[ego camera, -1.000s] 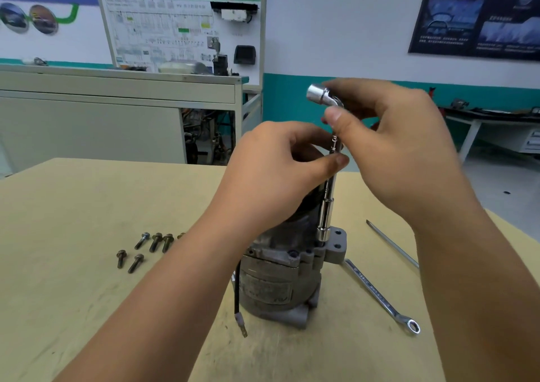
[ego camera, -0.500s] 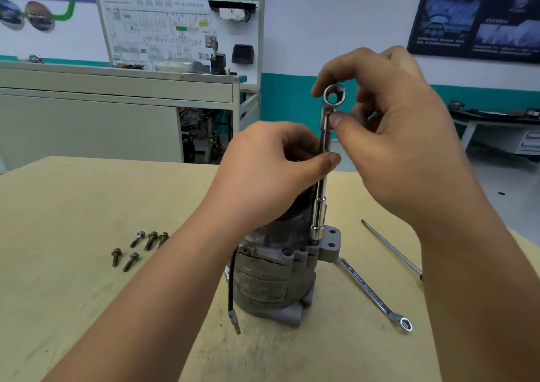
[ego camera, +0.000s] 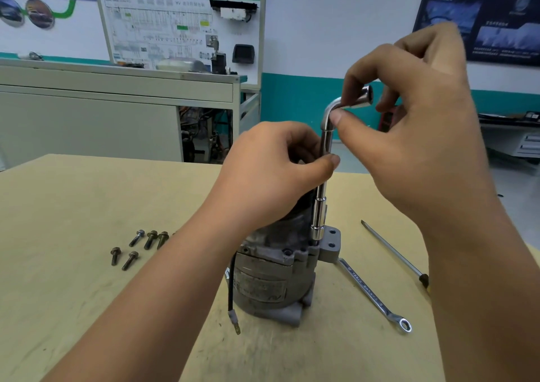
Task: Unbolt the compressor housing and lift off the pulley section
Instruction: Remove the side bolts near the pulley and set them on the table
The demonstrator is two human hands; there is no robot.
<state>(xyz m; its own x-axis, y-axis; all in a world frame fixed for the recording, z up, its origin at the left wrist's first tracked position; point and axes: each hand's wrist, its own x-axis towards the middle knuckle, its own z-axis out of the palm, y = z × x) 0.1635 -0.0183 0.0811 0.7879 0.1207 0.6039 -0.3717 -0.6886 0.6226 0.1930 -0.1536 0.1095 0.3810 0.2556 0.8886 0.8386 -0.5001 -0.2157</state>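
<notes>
- The compressor (ego camera: 271, 279) is standing upright on the table (ego camera: 73, 206), its top partly hidden behind the left hand (ego camera: 271, 171).
- The L-shaped socket wrench (ego camera: 319, 218) is standing vertically, its lower socket sitting on the housing beside the mounting ear (ego camera: 331, 237).
- The left hand is pinching the wrench shaft at mid-height.
- The right hand (ego camera: 415, 124) is pinching the bent upper end between thumb and forefinger.
- Loose bolts (ego camera: 137, 248) are lying to the left of the compressor; a combination wrench (ego camera: 374, 291) and a screwdriver (ego camera: 391, 250) are lying to its right.

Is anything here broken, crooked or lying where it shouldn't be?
Nothing looks broken. The compressor stands on end on the table; the left hand and right hand hold a socket wrench upright on it. Minor oddities: loose bolts lie left of it, and a black wire dangles from its side, unplugged.
</notes>
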